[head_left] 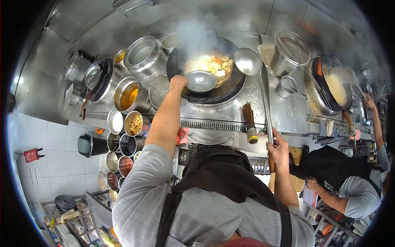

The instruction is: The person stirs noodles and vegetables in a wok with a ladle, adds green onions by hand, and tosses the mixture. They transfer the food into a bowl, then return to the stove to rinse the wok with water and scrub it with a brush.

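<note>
The left hand [177,83] holds a steel bowl [200,80] at the steaming wok's [230,88] near rim, fingers clamped on it. Right of the wok, the right hand [278,150] grips the ladle [247,61] by its handle, fingers wrapped tight.

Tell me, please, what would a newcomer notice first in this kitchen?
The steaming wok of stir-fried food at top centre draws the eye, with the left hand at its rim beside a steel bowl. The right hand grips a long ladle poised beside it. Seasoning pots crowd the left.
</note>
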